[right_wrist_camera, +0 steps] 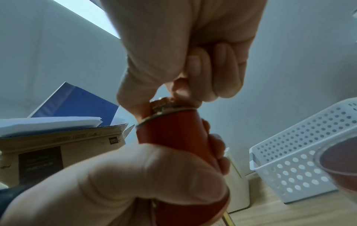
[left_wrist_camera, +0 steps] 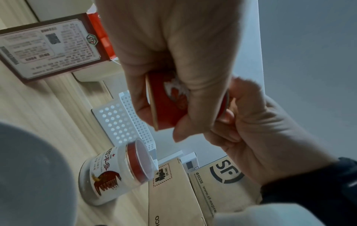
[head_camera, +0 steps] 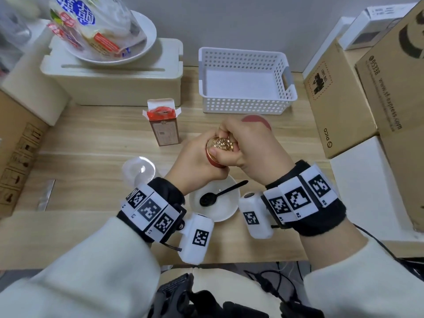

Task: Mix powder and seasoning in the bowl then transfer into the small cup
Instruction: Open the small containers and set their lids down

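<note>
A light wooden desk (head_camera: 96, 138) against a grey wall, crowded with cardboard cartons: one at the right reads "PICO" (head_camera: 339, 106), another (head_camera: 394, 72) "95338" and "www.sf-express.com", with an "SF" logo showing in the left wrist view. Above the desk's middle, the left hand (head_camera: 195, 161) grips a small red tin (head_camera: 212, 158) while the right hand (head_camera: 250, 145) pinches its embossed gold lid (head_camera: 223, 143). Directly below, near the desk's front edge, a white bowl (head_camera: 220, 210) holds a black spoon (head_camera: 220, 192). A clear small cup (head_camera: 138, 169) sits left of the bowl. A red-lidded jar (left_wrist_camera: 108, 172) with Chinese characters stands beyond the hands, before a white perforated basket (head_camera: 246, 81). An opened red carton (head_camera: 164, 125) stands to the left.
</note>
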### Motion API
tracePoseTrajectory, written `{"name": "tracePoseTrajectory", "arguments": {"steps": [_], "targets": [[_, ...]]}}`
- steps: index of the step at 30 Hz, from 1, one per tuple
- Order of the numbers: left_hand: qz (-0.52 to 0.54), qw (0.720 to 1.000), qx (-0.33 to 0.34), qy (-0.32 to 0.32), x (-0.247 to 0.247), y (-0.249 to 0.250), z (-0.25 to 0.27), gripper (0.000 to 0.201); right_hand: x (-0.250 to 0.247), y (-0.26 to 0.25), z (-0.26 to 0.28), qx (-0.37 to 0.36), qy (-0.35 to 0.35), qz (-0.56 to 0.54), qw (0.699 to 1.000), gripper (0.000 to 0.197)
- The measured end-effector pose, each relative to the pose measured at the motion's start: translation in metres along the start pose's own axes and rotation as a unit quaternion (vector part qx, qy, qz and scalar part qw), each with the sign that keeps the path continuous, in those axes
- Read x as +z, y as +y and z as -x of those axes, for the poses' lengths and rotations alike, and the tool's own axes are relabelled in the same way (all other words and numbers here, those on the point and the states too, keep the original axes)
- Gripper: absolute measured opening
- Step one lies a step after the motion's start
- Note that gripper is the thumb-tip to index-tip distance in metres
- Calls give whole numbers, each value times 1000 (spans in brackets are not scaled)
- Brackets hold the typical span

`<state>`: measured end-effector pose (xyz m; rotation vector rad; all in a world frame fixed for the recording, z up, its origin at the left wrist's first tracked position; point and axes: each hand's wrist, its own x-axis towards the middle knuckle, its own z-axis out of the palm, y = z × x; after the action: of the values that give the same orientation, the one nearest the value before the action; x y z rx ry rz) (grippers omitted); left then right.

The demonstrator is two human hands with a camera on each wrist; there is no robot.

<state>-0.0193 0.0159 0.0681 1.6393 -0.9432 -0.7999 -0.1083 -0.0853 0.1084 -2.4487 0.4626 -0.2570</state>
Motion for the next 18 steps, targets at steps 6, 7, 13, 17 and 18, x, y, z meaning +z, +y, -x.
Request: {"name": "tracePoseTrajectory", "arguments": {"steps": [6, 7, 13, 17, 18], "targets": [[-4, 1000, 1, -21, 5, -4, -5, 38, -2, 2, 5, 3, -6, 2, 1000, 34], [-6, 1000, 1, -26, 5, -5, -6, 38, -3, 2, 5, 4, -10, 7, 1000, 34], [-19, 998, -4, -55, 5, -5, -9, 27, -13, 2, 1, 4, -6, -56, 998, 19], [-9, 999, 5, -47, 6, 0, -14, 29, -14, 5, 2, 51, 40, -173, 983, 12], [-5, 999, 9, -45, 5, 0, -14, 32, -14, 7, 4, 61, 56, -213, 973, 10]]}}
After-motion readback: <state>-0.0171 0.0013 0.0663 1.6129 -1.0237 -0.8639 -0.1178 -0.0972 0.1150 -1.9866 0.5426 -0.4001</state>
